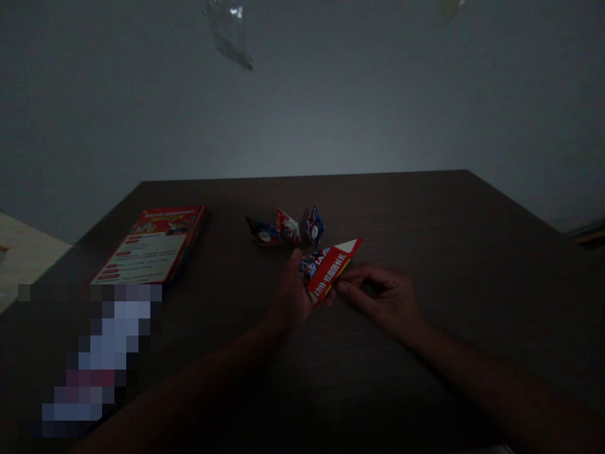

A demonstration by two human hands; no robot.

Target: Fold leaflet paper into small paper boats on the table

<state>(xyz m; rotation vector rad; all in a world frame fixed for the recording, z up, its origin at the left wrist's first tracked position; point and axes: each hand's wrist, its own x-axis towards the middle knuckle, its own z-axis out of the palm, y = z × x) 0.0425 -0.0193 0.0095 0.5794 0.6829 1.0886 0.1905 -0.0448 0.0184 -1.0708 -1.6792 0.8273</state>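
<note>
A folded paper flyer (331,268), red with white lettering and a printed picture on one side, is held above the dark table. My left hand (293,290) is closed round its left end, thumb up along the edge and fingertips showing underneath. At the lower right edge of the paper, my right hand (382,293) pinches with thumb and forefinger. Just beyond stand small folded paper pieces: a dark blue one (265,232), a red and white one (288,225) beside it, and another blue one (314,226) to the right.
On the left of the table (401,208) lies a stack of printed flyers (151,243) with a red header. A blurred-out patch (101,353) covers the lower left. A pale wall (331,113) rises behind the table, and a clear plastic piece (231,31) shows against it.
</note>
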